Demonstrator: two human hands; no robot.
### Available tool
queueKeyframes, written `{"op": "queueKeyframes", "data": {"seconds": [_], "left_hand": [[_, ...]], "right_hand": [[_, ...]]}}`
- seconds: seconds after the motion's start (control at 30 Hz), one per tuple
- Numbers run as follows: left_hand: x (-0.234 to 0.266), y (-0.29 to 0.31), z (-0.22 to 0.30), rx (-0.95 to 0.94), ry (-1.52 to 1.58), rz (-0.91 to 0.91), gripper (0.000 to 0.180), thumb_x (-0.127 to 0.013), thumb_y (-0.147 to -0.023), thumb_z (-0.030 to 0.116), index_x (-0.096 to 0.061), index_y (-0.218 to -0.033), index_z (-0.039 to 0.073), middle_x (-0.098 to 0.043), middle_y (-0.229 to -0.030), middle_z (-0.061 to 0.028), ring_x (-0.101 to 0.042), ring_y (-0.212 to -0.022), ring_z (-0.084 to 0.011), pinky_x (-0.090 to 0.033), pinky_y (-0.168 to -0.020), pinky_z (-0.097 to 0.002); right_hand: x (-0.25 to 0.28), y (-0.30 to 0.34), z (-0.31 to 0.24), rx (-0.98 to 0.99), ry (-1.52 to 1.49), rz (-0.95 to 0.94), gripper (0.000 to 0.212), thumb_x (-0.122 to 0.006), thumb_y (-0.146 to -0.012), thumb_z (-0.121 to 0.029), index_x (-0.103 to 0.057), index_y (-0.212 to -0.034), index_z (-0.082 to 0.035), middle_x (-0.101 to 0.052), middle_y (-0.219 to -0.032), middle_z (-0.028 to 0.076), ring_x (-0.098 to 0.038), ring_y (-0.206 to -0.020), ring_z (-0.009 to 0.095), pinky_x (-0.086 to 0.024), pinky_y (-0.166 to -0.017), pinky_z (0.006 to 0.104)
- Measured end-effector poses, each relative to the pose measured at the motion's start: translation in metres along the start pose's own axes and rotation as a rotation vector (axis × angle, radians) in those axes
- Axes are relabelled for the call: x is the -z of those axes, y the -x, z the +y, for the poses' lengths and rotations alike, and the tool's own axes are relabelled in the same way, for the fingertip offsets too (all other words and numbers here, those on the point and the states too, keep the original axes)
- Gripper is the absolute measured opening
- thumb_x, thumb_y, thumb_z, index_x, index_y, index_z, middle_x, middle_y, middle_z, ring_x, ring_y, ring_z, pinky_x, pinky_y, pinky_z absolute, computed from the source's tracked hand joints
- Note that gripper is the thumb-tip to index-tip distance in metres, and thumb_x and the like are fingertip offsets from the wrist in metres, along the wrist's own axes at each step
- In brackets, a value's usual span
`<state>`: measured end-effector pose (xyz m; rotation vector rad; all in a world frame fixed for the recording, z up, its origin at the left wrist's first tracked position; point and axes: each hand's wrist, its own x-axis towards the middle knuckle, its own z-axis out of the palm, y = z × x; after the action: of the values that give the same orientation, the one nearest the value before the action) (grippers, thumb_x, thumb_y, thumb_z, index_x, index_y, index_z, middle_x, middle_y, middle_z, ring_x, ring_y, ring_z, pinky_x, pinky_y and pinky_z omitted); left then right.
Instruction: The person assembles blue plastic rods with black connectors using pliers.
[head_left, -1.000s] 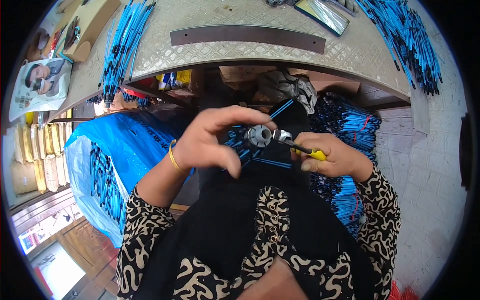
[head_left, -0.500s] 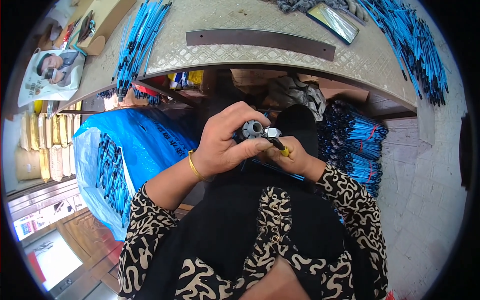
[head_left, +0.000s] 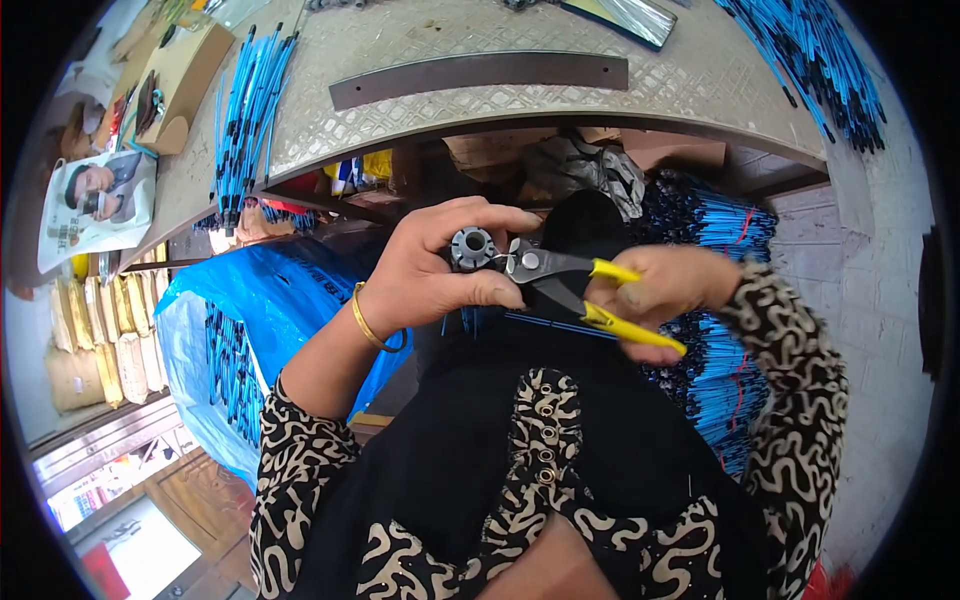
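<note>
My left hand is closed around a grey ring-shaped hub with slots round its rim and a hole in the middle. A thin light wire runs from the hub to the jaws of a pair of pliers with yellow handles. My right hand grips those handles, which are spread apart. The jaws are right beside the hub; whether they pinch the wire, I cannot tell. Below the hands a few thin blue rods show in front of the black apron.
A patterned table stands ahead, bearing a dark metal strip and bundles of blue rods. A blue plastic bag of rods is at left. Tied rod bundles are stacked at right. A cardboard box sits far left.
My right hand has moved right, and the pliers have swung out from behind my fingers with their handles spread. The left hand and hub have shifted slightly left.
</note>
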<state>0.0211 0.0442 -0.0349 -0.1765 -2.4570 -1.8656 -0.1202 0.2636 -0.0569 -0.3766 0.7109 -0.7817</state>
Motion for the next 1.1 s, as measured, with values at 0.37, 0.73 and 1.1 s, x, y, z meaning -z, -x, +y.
{"op": "queueKeyframes", "data": {"seconds": [0.37, 0.73, 1.1], "left_hand": [[0.005, -0.013, -0.012, 0.106, 0.136, 0.044, 0.040, -0.080, -0.062, 0.022, -0.062, -0.091, 0.001, -0.057, -0.080, -0.0032, -0.053, -0.075, -0.0121, -0.041, -0.068, -0.0249], [0.010, -0.023, -0.018, 0.160, 0.222, 0.038, 0.047, -0.080, -0.061, 0.025, -0.061, -0.096, -0.001, -0.057, -0.083, -0.0039, -0.055, -0.079, -0.0119, -0.042, -0.071, -0.0237], [0.003, -0.026, -0.018, 0.151, 0.295, -0.057, 0.048, -0.080, -0.061, 0.023, -0.060, -0.098, -0.001, -0.060, -0.087, -0.0048, -0.057, -0.077, -0.0115, -0.046, -0.071, -0.0236]], "right_hand": [[0.012, 0.000, -0.003, 0.341, 0.232, 0.139, 0.046, -0.057, -0.083, -0.021, -0.039, -0.117, 0.005, -0.058, -0.068, 0.015, -0.058, -0.050, 0.019, -0.050, -0.046, 0.0271], [0.000, 0.004, 0.000, 0.651, 0.886, 0.515, 0.055, -0.057, -0.081, -0.017, -0.034, -0.127, 0.002, -0.060, -0.066, 0.013, -0.059, -0.048, 0.018, -0.049, -0.043, 0.0272], [0.005, 0.009, 0.006, 0.285, 0.095, 0.040, 0.053, -0.057, -0.081, -0.012, -0.035, -0.127, -0.001, -0.061, -0.074, 0.012, -0.061, -0.055, 0.017, -0.050, -0.046, 0.0255]]}}
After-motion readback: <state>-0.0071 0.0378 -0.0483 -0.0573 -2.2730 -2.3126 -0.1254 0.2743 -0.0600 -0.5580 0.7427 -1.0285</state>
